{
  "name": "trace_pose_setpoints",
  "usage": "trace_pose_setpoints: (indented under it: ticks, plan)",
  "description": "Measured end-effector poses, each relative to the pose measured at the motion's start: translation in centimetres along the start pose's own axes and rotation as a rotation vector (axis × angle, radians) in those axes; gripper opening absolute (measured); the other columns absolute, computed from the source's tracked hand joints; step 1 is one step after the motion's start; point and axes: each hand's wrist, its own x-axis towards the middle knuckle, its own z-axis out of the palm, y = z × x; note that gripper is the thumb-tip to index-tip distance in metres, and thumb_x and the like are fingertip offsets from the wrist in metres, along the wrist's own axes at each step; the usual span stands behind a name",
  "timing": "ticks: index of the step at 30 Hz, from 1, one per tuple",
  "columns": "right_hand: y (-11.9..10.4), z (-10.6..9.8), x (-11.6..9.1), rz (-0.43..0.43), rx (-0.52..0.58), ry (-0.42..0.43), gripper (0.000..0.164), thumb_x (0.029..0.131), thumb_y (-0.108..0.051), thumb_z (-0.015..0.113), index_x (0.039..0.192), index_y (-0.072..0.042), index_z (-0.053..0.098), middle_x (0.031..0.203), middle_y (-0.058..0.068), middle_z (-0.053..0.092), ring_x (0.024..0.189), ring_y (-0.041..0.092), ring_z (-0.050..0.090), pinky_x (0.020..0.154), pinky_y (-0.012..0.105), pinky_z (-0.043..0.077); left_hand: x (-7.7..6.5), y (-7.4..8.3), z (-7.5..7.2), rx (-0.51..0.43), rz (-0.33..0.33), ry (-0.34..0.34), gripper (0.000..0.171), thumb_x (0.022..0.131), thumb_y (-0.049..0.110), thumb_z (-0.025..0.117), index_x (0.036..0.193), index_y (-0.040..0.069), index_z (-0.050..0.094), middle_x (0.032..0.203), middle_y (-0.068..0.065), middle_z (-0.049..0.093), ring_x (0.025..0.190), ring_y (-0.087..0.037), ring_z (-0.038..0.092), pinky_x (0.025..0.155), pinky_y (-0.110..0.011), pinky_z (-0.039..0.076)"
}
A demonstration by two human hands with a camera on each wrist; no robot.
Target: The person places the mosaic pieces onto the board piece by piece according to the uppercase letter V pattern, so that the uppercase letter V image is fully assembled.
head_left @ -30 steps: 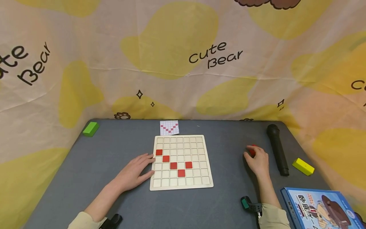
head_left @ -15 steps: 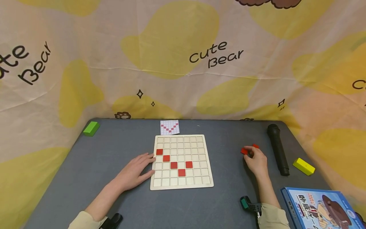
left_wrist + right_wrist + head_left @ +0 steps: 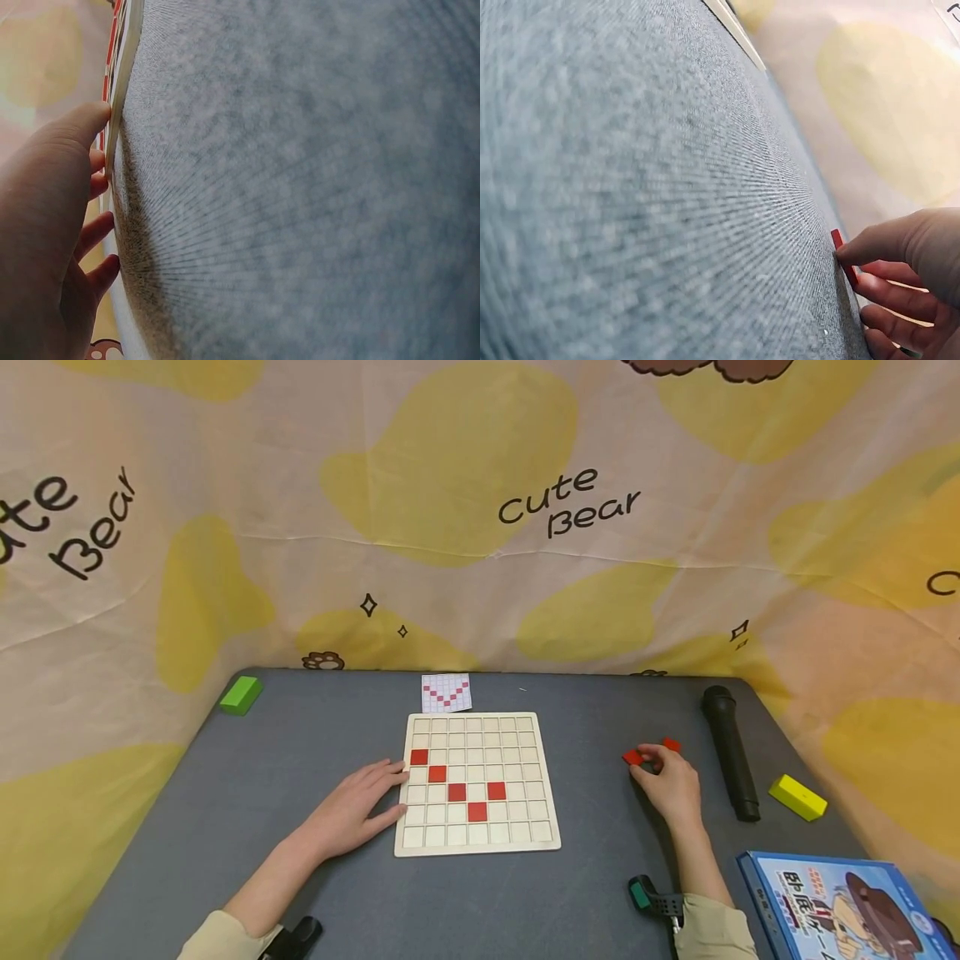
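Observation:
In the head view a cream grid board [image 3: 514, 841] lies on the grey table, with several red square tiles [image 3: 457, 792] set in its cells. My left hand [image 3: 347, 808] is spread flat, its fingertips and thumb touching the board's left edge. Over on the right, my right hand [image 3: 672, 783] pinches a red tile [image 3: 632, 757] between thumb and fingers, low at the table surface. The right wrist view shows this tile edge-on, tilted, at the thumb tip. Another red tile [image 3: 672, 744] lies just behind the right hand's fingers, partly hidden.
A small card [image 3: 446, 693] with a pink V pattern touches the board's far side. To the right stand a black microphone [image 3: 731, 752], a yellow block [image 3: 797, 797] and a blue picture box [image 3: 840, 902]. A green block [image 3: 242, 695] sits at the far left corner.
My right hand has drawn a red tile out leftward, away from the other red tile, and pinches it. My left hand stays at the board's edge.

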Motion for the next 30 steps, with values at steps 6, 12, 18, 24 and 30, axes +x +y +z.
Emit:
trace_pose_setpoints:
  ticks: [6,12,18,24,30]
  plan:
    - [-0.4,0.2,-0.1,0.016,0.017,-0.02,0.034,0.087,-0.014,0.072,0.118,0.0,0.066,0.106,0.018,0.067,0.096,0.034,0.059,0.083,0.05,0.043,0.0,0.0,0.0,0.001,-0.001,-0.001,0.054,0.094,0.041,0.063,0.139,0.012,0.055,0.147,-0.007,0.046,0.138,-0.032,0.037,0.108,-0.055,0.034]
    - [-1.2,0.9,-0.3,-0.016,0.043,-0.016,0.032,0.085,-0.014,0.073,0.115,-0.003,0.069,0.102,0.015,0.069,0.092,0.03,0.06,0.08,0.043,0.044,0.0,-0.1,0.1,-0.005,0.002,0.002,0.053,0.095,0.041,0.063,0.139,0.012,0.055,0.146,-0.007,0.047,0.138,-0.032,0.037,0.108,-0.055,0.034]
    - [-2.0,1.6,-0.6,-0.07,0.065,-0.01,0.032,0.084,-0.015,0.075,0.114,-0.004,0.07,0.101,0.013,0.07,0.09,0.03,0.062,0.078,0.043,0.047,0.0,0.0,0.1,-0.007,0.001,0.001,0.054,0.095,0.041,0.063,0.139,0.012,0.055,0.147,-0.007,0.047,0.138,-0.032,0.037,0.108,-0.055,0.033]
    - [-3.9,2.3,-0.8,-0.084,0.107,-0.041,0.032,0.084,-0.015,0.076,0.114,-0.006,0.071,0.102,0.011,0.07,0.09,0.027,0.062,0.077,0.04,0.048,0.0,0.0,0.1,-0.007,0.0,0.002,0.053,0.095,0.041,0.062,0.139,0.012,0.055,0.146,-0.007,0.047,0.138,-0.032,0.037,0.108,-0.055,0.034]
    - [-6.2,3.8,-1.3,-0.118,0.168,-0.094,0.032,0.082,-0.015,0.077,0.113,-0.01,0.072,0.098,0.008,0.068,0.084,0.022,0.058,0.07,0.034,0.047,0.0,-0.1,0.1,-0.005,0.008,0.008,0.053,0.094,0.04,0.063,0.138,0.012,0.056,0.146,-0.008,0.047,0.137,-0.032,0.038,0.108,-0.055,0.034]
